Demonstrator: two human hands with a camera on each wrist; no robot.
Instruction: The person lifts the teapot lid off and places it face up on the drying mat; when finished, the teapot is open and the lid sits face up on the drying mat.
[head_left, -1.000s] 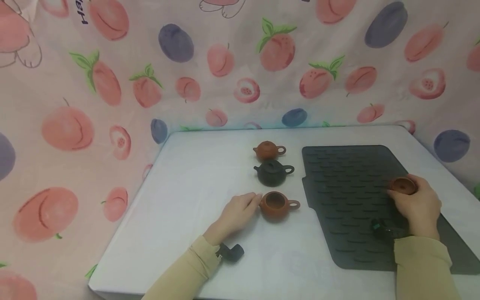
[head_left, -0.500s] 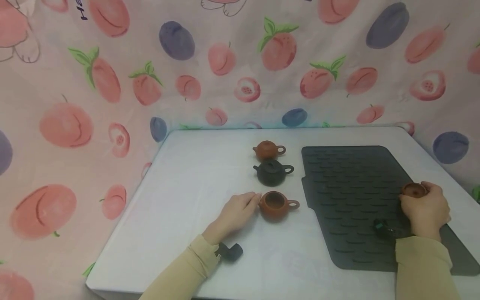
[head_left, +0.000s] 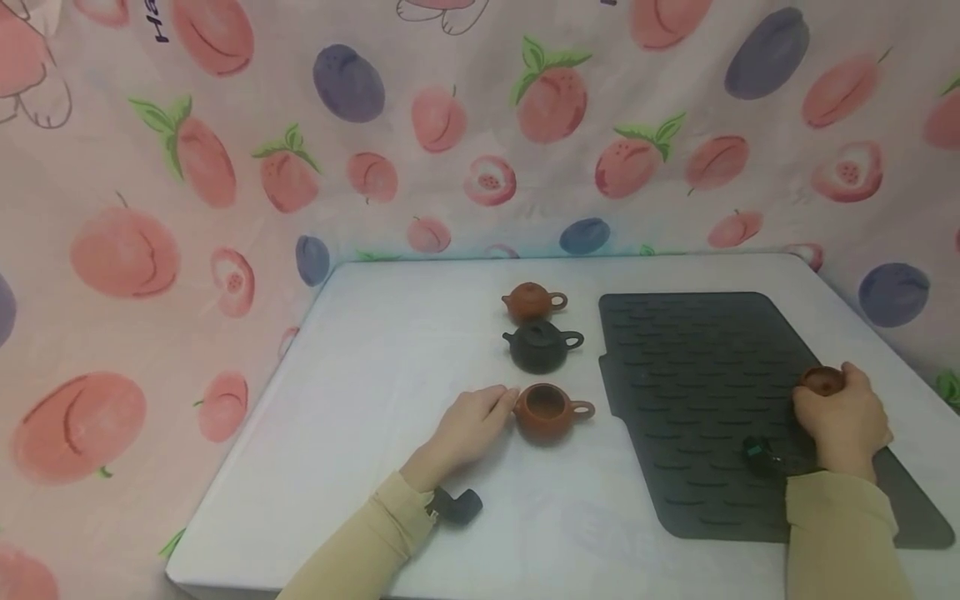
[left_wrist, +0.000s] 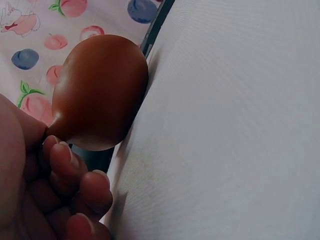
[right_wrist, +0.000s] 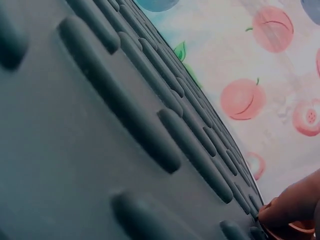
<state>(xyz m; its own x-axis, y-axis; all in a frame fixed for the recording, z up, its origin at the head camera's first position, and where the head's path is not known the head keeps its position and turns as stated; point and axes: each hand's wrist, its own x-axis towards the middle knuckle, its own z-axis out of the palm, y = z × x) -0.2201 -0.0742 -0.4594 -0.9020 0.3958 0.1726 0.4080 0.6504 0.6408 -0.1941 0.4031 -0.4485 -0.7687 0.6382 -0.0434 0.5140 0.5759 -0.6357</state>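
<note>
My left hand (head_left: 468,425) pinches the spout of a reddish-brown teapot (head_left: 543,430), which has no lid on and stands on the white table. In the left wrist view, thumb and fingertips meet at the spout of the teapot (left_wrist: 100,90); the other fingers curl below. At the mat's right edge, my right hand (head_left: 847,425) grips a small round brown teapot lid (head_left: 822,381), hollow side up. The right wrist view catches only part of the hand (right_wrist: 295,202) and the lid's rim (right_wrist: 282,233). Whether the lid touches the mat, I cannot tell.
A black teapot (head_left: 538,348) and a smaller brown teapot (head_left: 529,302), both lidded, stand in line behind the lidless one. The dark ridged mat (head_left: 697,375) covers the table's right side. Fruit-printed cloth (head_left: 442,187) hangs behind the white table (head_left: 375,350).
My right hand has moved to the right with the lid, to the mat's right edge, and has shifted little in the last half second. The left hand and its teapot have stayed put.
</note>
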